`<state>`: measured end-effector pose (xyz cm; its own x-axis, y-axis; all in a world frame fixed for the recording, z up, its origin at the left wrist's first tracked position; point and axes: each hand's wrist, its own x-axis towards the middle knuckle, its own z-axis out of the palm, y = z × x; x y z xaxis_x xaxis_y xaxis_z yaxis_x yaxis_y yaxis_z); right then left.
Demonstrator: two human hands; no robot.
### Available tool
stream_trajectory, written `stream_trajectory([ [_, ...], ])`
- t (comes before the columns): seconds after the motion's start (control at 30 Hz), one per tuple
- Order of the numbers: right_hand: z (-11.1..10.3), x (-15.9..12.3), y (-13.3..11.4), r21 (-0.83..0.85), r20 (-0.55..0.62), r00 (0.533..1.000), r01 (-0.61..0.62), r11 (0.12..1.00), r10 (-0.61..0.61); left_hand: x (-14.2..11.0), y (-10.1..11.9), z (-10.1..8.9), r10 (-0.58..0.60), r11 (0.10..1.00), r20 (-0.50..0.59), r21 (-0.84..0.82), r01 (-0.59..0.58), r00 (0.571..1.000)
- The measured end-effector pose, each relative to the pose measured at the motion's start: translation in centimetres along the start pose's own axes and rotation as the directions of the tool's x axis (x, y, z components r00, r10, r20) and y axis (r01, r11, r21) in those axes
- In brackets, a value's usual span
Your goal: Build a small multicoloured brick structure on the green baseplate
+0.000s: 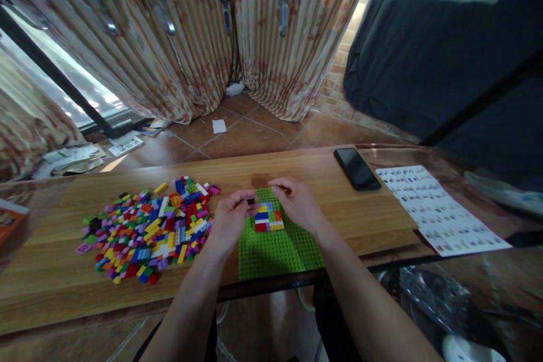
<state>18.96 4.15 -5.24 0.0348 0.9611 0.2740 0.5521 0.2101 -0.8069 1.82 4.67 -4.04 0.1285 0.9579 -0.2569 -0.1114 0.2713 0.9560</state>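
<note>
At baseplate (275, 257), curled hands (300, 203), left (228, 216) with brick (250, 201)

Striped curtains (186, 56) hang near brown floor tiles (250, 138) and a brick wall (335, 99).

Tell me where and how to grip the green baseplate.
Take the green baseplate by its near edge, probably best from the front, pinching it top and bottom: it lies flat and looks thin, that edge is bare and close to the front edge of the wooden table, and the bricks on it sit farther back.
</note>
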Motion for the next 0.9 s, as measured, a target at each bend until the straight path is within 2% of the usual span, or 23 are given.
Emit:
stream_trajectory([
  [0.17, 0.5, -0.6, -1.1, 0.110, 0.118, 0.990, 0.062, 0.992, -0.075, 0.1, -0.2, 0.3, 0.017, 1.000, 0.056, -0.020, -0.015, 0.998],
  [0.27, 1.0, -0.9, -1.6, 0.106, 0.156, 0.984, 0.068, 0.992, -0.084, 0.2, -0.5, 0.4, 0.028, 1.000, 0.082, -0.015, -0.027, 0.996],
  [0.43, 1.4, -1.1, -2.0, 0.004, 0.177, 0.981, 0.080, 0.997, -0.079, 0.5, -1.0, 0.4, 0.042, 0.999, 0.010, -0.004, -0.042, 0.999],
  [0.63, 1.7, -1.2, -2.3, -0.040, 0.163, 0.981, 0.112, 0.993, -0.104, 0.9, -2.0, 0.1, 0.111, 0.989, -0.023, 0.104, -0.108, 0.994],
  [0.73, 2.1, -1.1, -2.4, -0.068, 0.144, 0.982, 0.133, 0.989, -0.122, 1.1, -2.3, -0.2, 0.187, 0.966, -0.044, 0.188, -0.176, 0.981],
  [0.83, 2.8, -1.2, -2.5, -0.084, 0.123, 0.983, 0.148, 0.985, -0.138, 1.3, -2.0, -1.0, 0.277, 0.915, -0.100, 0.331, -0.230, 0.956],
  [0.9, 3.4, -1.3, -2.8, -0.096, 0.129, 0.982, 0.155, 0.983, -0.142, 1.5, -1.4, -1.8, 0.302, 0.888, -0.141, 0.402, -0.225, 0.943],
])
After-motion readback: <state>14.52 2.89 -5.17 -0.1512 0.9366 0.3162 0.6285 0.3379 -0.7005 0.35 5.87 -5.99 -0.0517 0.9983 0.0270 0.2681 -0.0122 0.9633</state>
